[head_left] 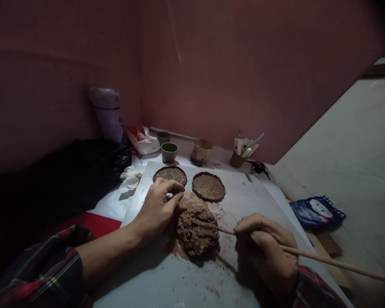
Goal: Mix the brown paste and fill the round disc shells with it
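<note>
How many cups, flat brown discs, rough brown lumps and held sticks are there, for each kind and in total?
Cups: 4
Flat brown discs: 2
Rough brown lump: 1
Held stick: 1
Total: 8

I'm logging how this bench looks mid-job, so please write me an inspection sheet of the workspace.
Surface: pale board, brown smears and crumbs around the clumpy mass.
Job's things: clumpy brown mass; stick with its tip on it; two flat brown rounds behind.
Clutter: green-rimmed cup, pen cup, crumpled white item, black plastic.
Hands: right hand grips the stick; left hand at the mass's far left edge, nothing seen in it.
Cables: nothing seen for certain; a dark item by the pen cup is unclear.
Surroundings: reddish wall; blue packet off to the right.
</note>
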`<state>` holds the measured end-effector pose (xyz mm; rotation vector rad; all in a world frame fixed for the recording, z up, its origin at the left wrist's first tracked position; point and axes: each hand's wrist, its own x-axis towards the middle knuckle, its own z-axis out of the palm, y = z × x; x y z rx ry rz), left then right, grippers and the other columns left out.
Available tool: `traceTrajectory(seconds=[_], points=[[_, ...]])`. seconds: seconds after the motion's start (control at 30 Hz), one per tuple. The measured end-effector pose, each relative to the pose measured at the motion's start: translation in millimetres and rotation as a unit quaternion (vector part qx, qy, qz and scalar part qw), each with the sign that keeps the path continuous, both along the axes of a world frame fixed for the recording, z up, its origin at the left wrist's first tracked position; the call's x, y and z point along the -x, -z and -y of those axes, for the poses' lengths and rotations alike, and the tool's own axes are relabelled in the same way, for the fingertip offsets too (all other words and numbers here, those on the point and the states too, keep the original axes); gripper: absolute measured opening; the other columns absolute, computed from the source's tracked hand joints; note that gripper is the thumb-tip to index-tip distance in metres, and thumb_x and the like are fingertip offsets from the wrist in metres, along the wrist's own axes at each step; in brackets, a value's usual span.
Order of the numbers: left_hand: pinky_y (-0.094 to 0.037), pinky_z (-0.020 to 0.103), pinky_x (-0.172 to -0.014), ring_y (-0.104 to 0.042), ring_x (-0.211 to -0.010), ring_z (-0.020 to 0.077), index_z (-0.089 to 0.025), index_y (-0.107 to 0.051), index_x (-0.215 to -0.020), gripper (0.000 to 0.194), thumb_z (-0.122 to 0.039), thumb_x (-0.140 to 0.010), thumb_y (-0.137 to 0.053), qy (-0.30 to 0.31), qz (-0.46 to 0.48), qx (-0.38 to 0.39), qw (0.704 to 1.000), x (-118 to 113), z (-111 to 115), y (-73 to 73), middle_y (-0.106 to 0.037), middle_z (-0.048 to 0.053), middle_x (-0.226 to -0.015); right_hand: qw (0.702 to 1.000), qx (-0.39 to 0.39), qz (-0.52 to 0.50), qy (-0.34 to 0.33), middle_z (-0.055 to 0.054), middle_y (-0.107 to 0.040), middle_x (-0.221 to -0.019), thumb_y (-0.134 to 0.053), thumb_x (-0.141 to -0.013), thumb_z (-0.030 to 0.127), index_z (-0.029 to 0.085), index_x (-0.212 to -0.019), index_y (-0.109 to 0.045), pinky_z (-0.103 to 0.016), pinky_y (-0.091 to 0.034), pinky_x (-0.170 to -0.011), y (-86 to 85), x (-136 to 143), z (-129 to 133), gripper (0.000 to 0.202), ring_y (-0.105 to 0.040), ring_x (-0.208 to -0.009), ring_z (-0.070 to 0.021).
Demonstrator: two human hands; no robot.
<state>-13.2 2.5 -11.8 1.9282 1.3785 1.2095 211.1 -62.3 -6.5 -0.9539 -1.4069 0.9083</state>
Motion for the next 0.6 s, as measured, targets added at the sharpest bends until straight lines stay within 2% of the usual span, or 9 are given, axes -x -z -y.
traceTrajectory(seconds=[0.13, 0.33, 0.47, 0.6], points=[[-0.042, 0.034, -0.079, -0.054, -0.084, 0.0177, -0.018, -0.066, -0.082, 0.011, -0.016, -0.080, -0.055, 0.000, -0.003, 0.001, 1.000, -0.7, 0.7, -2.1, -0.059, 0.002, -0.082, 0.997, -0.005, 0.061, -0.038, 0.000, -0.061, -0.054, -0.048, -0.083, 0.024, 0.021, -0.078, -0.069, -0.020, -0.034, -0.038, 3.3, -0.4, -0.7, 0.022, -0.047, -0.043, -0.0113], [-0.043, 0.034, -0.078, -0.054, -0.084, 0.0176, -0.019, -0.066, -0.080, 0.010, -0.017, -0.080, -0.055, 0.002, -0.001, -0.003, 1.000, -0.8, -1.1, -0.7, -0.059, 0.003, -0.083, 1.000, -0.010, -0.028, 0.009, 0.000, -0.058, -0.050, -0.047, -0.079, 0.020, 0.020, -0.073, -0.068, -0.021, -0.032, -0.039, 9.0, -3.6, 0.7, 0.021, -0.044, -0.042, -0.0111], [-0.043, 0.034, -0.078, -0.054, -0.084, 0.0179, -0.019, -0.066, -0.080, 0.010, -0.017, -0.080, -0.056, -0.002, -0.005, -0.005, 1.000, -0.6, -0.5, -0.9, -0.060, 0.003, -0.082, 1.000, -0.001, 0.004, -0.017, -0.001, -0.060, -0.052, -0.048, -0.080, 0.022, 0.020, -0.074, -0.068, -0.021, -0.034, -0.039, 8.7, -0.8, -0.5, 0.021, -0.047, -0.043, -0.0117], [-0.043, 0.034, -0.078, -0.054, -0.084, 0.0180, -0.019, -0.066, -0.080, 0.010, -0.017, -0.080, -0.056, -0.003, -0.007, -0.006, 1.000, -0.7, -0.4, -1.1, -0.060, 0.003, -0.083, 1.000, 0.012, 0.002, -0.002, -0.002, -0.061, -0.053, -0.048, -0.083, 0.025, 0.019, -0.077, -0.069, -0.020, -0.037, -0.038, 8.9, 1.5, -1.8, 0.023, -0.049, -0.043, -0.0116]])
